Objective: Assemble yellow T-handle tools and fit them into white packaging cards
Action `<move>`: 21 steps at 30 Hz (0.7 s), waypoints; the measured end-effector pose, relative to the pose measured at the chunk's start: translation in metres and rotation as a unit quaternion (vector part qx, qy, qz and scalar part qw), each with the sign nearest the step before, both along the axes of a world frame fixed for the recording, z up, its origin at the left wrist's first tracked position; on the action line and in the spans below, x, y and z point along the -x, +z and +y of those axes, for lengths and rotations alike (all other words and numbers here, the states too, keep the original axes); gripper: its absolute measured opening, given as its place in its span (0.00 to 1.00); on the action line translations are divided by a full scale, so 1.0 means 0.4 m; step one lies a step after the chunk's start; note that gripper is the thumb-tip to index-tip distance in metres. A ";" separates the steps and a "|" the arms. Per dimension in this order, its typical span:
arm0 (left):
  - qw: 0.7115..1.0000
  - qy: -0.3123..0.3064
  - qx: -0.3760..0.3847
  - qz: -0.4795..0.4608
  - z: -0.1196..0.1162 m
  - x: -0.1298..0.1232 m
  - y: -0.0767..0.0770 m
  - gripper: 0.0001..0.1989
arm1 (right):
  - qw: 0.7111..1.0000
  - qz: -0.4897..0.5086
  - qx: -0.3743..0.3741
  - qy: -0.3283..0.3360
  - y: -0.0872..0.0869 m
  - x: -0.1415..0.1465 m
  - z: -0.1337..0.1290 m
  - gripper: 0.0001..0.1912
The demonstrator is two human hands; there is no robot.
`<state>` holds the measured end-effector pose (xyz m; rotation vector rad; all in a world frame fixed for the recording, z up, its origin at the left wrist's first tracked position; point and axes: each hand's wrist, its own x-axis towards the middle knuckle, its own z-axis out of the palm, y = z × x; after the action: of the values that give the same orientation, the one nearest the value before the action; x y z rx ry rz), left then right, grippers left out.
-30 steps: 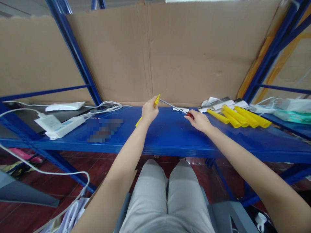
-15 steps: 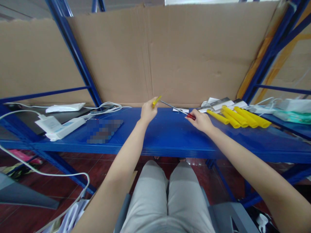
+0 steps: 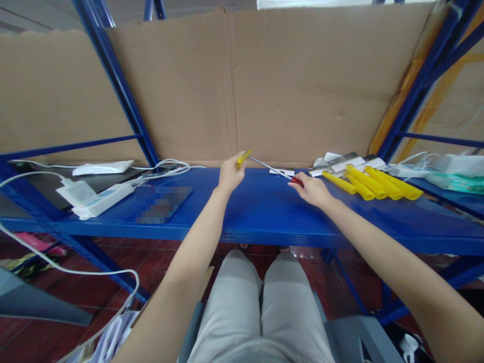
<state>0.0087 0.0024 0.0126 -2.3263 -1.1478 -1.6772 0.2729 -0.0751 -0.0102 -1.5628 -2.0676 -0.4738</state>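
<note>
My left hand (image 3: 231, 174) is closed on a small yellow piece (image 3: 244, 157), held above the back part of the blue shelf (image 3: 260, 206). To its right, my right hand (image 3: 310, 188) grips the red handle of a screwdriver (image 3: 296, 181). The metal shaft points left and its tip ends close to the yellow piece; whether they touch is too small to tell. Several yellow tubes (image 3: 363, 180) lie side by side to the right of my right hand. A flat white piece (image 3: 282, 172) lies behind the shaft.
Cardboard (image 3: 302, 91) stands behind the shelf. At the left are a white power strip (image 3: 108, 198), a plug adapter, coiled white cables (image 3: 174, 166) and a blurred flat item (image 3: 163, 204). Small boxes (image 3: 342, 162) lie behind the tubes. Blue posts (image 3: 121, 85) rise at both sides.
</note>
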 end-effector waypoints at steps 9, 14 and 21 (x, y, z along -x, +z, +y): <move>0.999 0.027 0.008 0.021 -0.014 -0.011 0.002 0.17 | 0.999 -0.007 0.042 -0.015 0.009 0.014 -0.006 0.15; 0.999 0.042 -0.003 0.021 -0.017 -0.014 0.000 0.19 | 0.998 -0.015 0.055 -0.021 0.015 0.025 -0.013 0.16; 0.999 0.047 -0.006 0.017 -0.015 -0.015 -0.004 0.19 | 0.997 -0.019 0.072 -0.009 0.023 0.034 -0.022 0.16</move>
<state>0.0147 -0.0036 0.0108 -2.2465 -1.2159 -1.6035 0.2593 -0.0837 -0.0010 -1.6668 -2.1604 -0.3714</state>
